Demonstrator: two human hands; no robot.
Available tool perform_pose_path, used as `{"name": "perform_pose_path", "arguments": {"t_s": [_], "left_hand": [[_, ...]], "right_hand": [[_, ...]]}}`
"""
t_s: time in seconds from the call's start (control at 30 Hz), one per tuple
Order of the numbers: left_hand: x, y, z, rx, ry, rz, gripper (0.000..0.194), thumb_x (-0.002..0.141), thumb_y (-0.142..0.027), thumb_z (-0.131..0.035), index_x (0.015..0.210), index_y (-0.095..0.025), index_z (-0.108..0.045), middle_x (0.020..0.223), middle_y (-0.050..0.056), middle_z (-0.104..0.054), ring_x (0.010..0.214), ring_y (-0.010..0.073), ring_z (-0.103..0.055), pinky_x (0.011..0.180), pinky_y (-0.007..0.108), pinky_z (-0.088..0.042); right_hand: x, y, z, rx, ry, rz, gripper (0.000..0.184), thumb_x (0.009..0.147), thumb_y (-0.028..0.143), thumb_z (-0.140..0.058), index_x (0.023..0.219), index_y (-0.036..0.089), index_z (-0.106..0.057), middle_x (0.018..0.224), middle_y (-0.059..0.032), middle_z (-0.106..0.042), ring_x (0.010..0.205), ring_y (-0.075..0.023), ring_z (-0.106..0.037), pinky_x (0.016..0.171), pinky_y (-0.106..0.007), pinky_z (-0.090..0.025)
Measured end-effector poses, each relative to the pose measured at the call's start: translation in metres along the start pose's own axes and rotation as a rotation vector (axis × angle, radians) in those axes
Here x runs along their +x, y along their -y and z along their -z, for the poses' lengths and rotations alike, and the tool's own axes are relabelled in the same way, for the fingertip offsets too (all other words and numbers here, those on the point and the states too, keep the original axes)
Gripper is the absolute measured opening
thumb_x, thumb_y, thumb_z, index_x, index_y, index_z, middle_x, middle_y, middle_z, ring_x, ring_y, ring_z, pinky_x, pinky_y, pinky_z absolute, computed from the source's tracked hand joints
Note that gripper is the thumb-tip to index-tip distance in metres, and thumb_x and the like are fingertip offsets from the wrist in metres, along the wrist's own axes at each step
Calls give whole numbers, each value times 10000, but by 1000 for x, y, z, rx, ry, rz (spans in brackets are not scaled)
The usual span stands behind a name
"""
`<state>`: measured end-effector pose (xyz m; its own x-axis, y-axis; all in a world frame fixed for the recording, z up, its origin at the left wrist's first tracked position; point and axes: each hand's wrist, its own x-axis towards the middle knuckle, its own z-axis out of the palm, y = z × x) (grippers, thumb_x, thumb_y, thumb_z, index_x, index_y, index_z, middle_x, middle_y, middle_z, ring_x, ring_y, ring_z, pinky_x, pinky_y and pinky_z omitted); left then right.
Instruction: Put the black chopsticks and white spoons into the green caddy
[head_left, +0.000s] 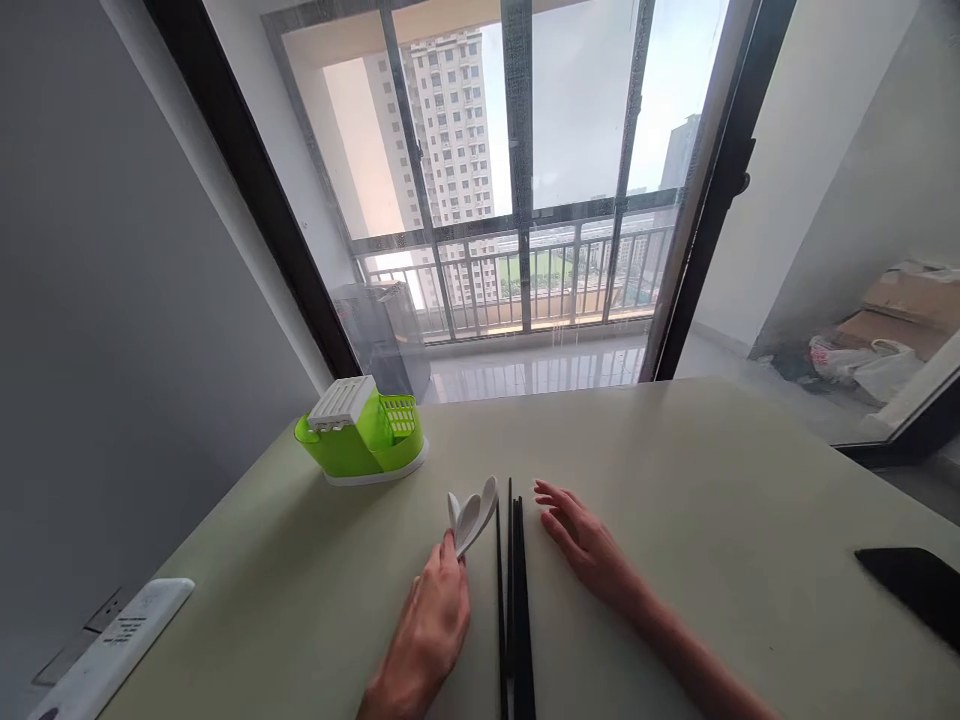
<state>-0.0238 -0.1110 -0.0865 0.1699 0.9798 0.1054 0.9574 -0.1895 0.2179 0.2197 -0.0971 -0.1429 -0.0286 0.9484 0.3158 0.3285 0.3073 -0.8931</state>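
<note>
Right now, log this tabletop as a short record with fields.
Left hand: gripping three white spoons, bowls pointing away from the person
Right hand: open, holding nothing, just right of the black chopsticks
Chopsticks: lengthwise between the hands; exact count unclear
Utensil caddy: green and white, far left part of the table
Power strip: white, near left
Right edge: flat black object, cut off by the frame
</note>
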Motion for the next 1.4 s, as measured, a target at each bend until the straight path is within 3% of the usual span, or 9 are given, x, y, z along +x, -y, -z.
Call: {"name": "perform_pose_path", "arguments": {"t_s": [0.2, 0.4, 0.53, 0.73, 0.97, 1.1, 1.17, 1.3, 1.4], "left_hand": [[2, -99, -15, -46, 259, -88, 660, 883, -54, -358, 1539, -88, -426, 1253, 196, -675, 959, 274, -731, 796, 320, -531], [5, -139, -22, -7, 373, -117, 665, 869, -21, -406, 1533, -9, -389, 1270, 249, -635, 974, 281, -733, 770, 311, -513], [5, -144, -34, 26, 362, -112, 728, 833, -21, -492, 1551, -44, -373, 1321, 251, -623, 1036, 300, -720, 820, 324, -522], [2, -150, -51, 53, 325, -148, 842, 732, -22, -616, 1544, -35, -392, 1267, 250, -654, 956, 302, -724, 781, 333, -554], [-1, -158, -61, 210, 190, -240, 492, 838, -58, -578, 1320, -102, -666, 1129, 185, -723, 963, 284, -690, 849, 371, -541], [4, -158, -57, 216, 252, -274, 361, 869, -160, -607, 1202, -98, -733, 1127, 198, -721, 1012, 300, -672, 927, 412, -509], [6, -154, -54, 190, 251, -279, 406, 899, -231, -597, 1260, -77, -703, 1206, 224, -698, 1089, 326, -653, 979, 437, -489], [4, -135, -47, 142, 154, -339, 558, 971, -408, -532, 1414, -76, -590, 1406, 243, -593, 1287, 374, -546, 1085, 487, -421], [15, -114, -25, 103, 83, -403, 505, 1007, -472, -457, 1371, -170, -633, 1303, 187, -635, 1216, 346, -568, 1048, 487, -436]], "right_hand": [[7, -7, 13, 178, -180, -84, 586, 1056, 582, -280, 1560, 285, -310, 1486, -105, -554, 1323, -246, -584, 1116, -457, -467], [17, -22, 23, 358, -344, -224, 518, 980, 600, -465, 1306, 201, -523, 1316, -158, -678, 1200, -293, -671, 1017, -467, -548], [17, -28, 22, 339, -399, -228, 424, 982, 578, -438, 1157, 213, -568, 1184, -143, -733, 1082, -272, -718, 961, -453, -573], [13, -25, 20, -3, -384, -218, 365, 980, 521, -414, 1038, 245, -646, 1046, -95, -757, 961, -266, -725, 907, -431, -553], [10, -21, 17, -159, -300, -156, 352, 972, 427, -404, 1028, 200, -666, 1045, -98, -747, 939, -250, -690, 835, -366, -521], [10, -21, 16, -183, -288, -132, 333, 969, 399, -411, 1010, 190, -667, 1041, -103, -741, 952, -244, -680, 872, -361, -502], [10, -21, 16, -173, -287, -132, 328, 967, 400, -417, 1006, 192, -667, 1042, -104, -741, 957, -245, -680, 881, -362, -500], [11, -19, 16, -134, -301, -140, 330, 963, 408, -415, 1001, 196, -664, 1028, -101, -744, 966, -249, -686, 896, -365, -498], [11, -16, 16, -101, -308, -152, 345, 969, 420, -401, 1010, 198, -662, 1031, -97, -745, 961, -249, -688, 888, -362, -498]]}}
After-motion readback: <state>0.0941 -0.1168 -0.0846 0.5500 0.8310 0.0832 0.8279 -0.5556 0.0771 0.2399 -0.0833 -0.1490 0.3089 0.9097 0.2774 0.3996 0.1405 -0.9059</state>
